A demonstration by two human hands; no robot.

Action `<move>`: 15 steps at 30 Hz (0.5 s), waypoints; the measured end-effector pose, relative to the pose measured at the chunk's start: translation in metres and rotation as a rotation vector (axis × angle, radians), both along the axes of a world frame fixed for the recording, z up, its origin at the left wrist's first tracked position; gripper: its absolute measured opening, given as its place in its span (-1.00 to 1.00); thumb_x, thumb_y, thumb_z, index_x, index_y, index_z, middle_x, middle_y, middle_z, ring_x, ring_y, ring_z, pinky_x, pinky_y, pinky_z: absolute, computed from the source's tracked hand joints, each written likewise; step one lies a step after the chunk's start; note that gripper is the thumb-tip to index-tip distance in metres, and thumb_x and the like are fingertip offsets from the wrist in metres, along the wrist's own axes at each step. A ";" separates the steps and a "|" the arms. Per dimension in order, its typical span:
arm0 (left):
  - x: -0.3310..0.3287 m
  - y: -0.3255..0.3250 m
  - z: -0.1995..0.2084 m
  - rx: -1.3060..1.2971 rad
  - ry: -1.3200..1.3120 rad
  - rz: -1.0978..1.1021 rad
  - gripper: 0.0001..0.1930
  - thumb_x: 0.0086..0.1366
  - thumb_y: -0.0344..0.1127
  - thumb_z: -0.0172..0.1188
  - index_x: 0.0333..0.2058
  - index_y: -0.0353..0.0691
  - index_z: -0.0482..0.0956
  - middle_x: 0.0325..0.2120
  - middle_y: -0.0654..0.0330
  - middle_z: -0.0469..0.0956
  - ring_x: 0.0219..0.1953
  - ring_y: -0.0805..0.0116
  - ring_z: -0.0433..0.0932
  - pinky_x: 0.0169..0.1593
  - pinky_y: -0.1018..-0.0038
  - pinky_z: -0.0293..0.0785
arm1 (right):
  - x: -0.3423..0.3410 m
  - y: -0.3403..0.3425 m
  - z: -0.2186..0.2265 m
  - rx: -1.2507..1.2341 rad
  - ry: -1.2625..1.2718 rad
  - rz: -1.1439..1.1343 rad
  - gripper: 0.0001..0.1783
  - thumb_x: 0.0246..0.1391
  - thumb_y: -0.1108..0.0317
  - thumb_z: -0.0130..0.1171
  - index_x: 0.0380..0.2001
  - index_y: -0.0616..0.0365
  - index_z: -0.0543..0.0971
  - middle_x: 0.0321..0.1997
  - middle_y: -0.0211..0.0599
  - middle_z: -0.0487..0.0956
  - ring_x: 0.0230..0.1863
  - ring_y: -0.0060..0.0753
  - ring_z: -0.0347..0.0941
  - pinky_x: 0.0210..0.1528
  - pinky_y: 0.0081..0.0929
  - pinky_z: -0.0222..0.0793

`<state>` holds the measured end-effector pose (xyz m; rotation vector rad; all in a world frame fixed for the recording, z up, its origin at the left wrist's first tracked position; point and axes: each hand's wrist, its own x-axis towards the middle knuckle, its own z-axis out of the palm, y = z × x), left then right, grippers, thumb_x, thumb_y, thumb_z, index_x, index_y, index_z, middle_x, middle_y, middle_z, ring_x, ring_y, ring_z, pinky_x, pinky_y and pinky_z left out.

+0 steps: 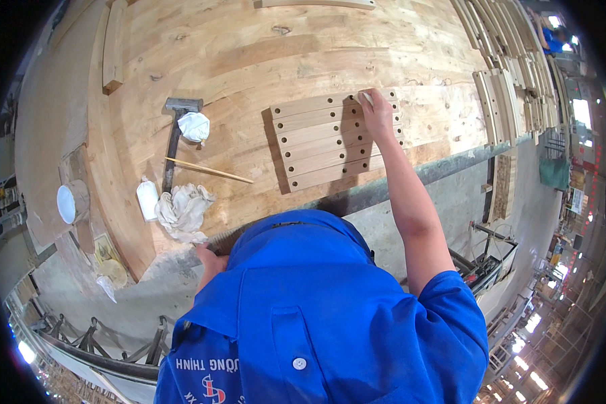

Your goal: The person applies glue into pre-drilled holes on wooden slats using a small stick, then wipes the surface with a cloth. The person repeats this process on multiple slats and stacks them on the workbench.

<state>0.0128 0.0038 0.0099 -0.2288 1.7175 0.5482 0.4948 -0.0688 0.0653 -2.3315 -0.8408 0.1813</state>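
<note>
While pinching a small white piece point(365, 98) in the curled right hand point(377, 113), reaches over drilled wooden slats point(311, 137), mostly leftward, likely stiff, fairly light, best held by long edges; cannot tell grip of left hand point(211, 263).

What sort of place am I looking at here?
Most likely a woodworking workshop or furniture factory: drilled wooden slats lie side by side on a large wooden workbench, with a hammer nearby and more wooden pieces grouped at the right.
</note>
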 end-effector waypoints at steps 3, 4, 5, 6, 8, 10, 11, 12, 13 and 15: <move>-0.004 0.002 -0.006 -0.017 -0.020 -0.018 -0.44 0.15 0.00 -0.05 0.12 -0.07 0.36 0.12 0.04 0.38 0.12 -0.13 0.40 0.19 -0.18 0.27 | -0.002 0.001 -0.001 0.027 0.018 -0.009 -0.79 0.17 0.30 0.18 -0.25 0.23 0.54 -0.27 0.05 0.61 -0.19 0.12 0.54 -0.17 -0.20 0.44; -0.007 0.004 -0.007 -0.025 -0.055 -0.014 -0.44 0.15 0.00 -0.04 0.11 -0.07 0.37 0.11 0.05 0.39 0.12 -0.13 0.40 0.19 -0.18 0.27 | -0.002 0.002 -0.002 0.058 -0.012 0.021 -0.79 0.17 0.30 0.18 -0.25 0.24 0.54 -0.27 0.06 0.61 -0.19 0.12 0.54 -0.17 -0.20 0.44; -0.009 0.005 -0.009 -0.056 -0.049 0.004 -0.44 0.15 0.01 -0.04 0.11 -0.07 0.37 0.11 0.05 0.39 0.12 -0.12 0.40 0.18 -0.17 0.27 | -0.002 0.002 -0.002 0.060 -0.021 0.020 -0.79 0.17 0.30 0.18 -0.25 0.24 0.54 -0.27 0.06 0.60 -0.20 0.13 0.54 -0.17 -0.19 0.44; -0.010 0.005 -0.011 -0.042 -0.087 -0.001 -0.45 0.15 0.00 -0.04 0.11 -0.07 0.37 0.11 0.06 0.39 0.12 -0.11 0.40 0.18 -0.17 0.28 | -0.003 0.003 -0.003 0.028 -0.001 -0.025 -0.78 0.17 0.29 0.18 -0.25 0.24 0.54 -0.28 0.07 0.60 -0.20 0.13 0.54 -0.17 -0.18 0.44; -0.012 0.005 -0.012 -0.081 -0.046 0.026 -0.45 0.14 0.00 -0.03 0.10 -0.06 0.38 0.10 0.06 0.40 0.11 -0.11 0.40 0.18 -0.17 0.28 | -0.003 0.004 -0.004 0.069 -0.069 0.020 -0.78 0.19 0.28 0.17 -0.26 0.24 0.54 -0.32 0.05 0.60 -0.25 0.05 0.54 -0.21 -0.24 0.42; -0.010 0.003 -0.012 -0.038 -0.065 -0.002 -0.46 0.15 -0.01 -0.02 0.10 -0.05 0.38 0.11 0.06 0.40 0.11 -0.11 0.40 0.18 -0.17 0.28 | -0.003 0.004 -0.005 0.051 -0.089 0.015 -0.78 0.20 0.27 0.16 -0.27 0.24 0.54 -0.34 0.03 0.60 -0.28 0.01 0.54 -0.23 -0.27 0.41; -0.009 0.002 -0.010 -0.034 -0.043 -0.008 -0.46 0.15 -0.01 -0.02 0.10 -0.05 0.37 0.11 0.06 0.39 0.11 -0.11 0.41 0.18 -0.17 0.28 | -0.003 0.004 -0.005 0.030 -0.088 0.007 -0.78 0.20 0.27 0.16 -0.27 0.23 0.54 -0.34 0.03 0.60 -0.29 0.02 0.54 -0.23 -0.26 0.41; -0.008 0.002 -0.009 -0.012 -0.033 -0.016 -0.46 0.15 -0.01 -0.02 0.11 -0.05 0.37 0.11 0.06 0.39 0.11 -0.12 0.40 0.18 -0.18 0.28 | -0.002 0.004 -0.005 -0.032 -0.061 -0.037 -0.79 0.20 0.27 0.16 -0.27 0.23 0.54 -0.35 0.03 0.59 -0.29 0.02 0.53 -0.23 -0.26 0.41; -0.007 0.002 -0.008 0.003 -0.008 -0.020 -0.46 0.16 -0.01 -0.02 0.11 -0.05 0.37 0.11 0.05 0.39 0.11 -0.12 0.40 0.17 -0.18 0.28 | -0.003 0.004 -0.006 0.002 -0.090 -0.002 -0.78 0.20 0.27 0.16 -0.26 0.22 0.54 -0.34 0.03 0.60 -0.29 0.01 0.54 -0.22 -0.27 0.41; -0.006 0.002 -0.006 0.003 -0.019 -0.012 -0.47 0.17 -0.02 -0.03 0.11 -0.04 0.36 0.10 0.05 0.39 0.10 -0.13 0.39 0.17 -0.20 0.28 | -0.004 0.005 -0.006 -0.057 -0.063 -0.050 -0.78 0.21 0.26 0.16 -0.23 0.20 0.55 -0.34 0.02 0.60 -0.29 -0.02 0.54 -0.21 -0.30 0.42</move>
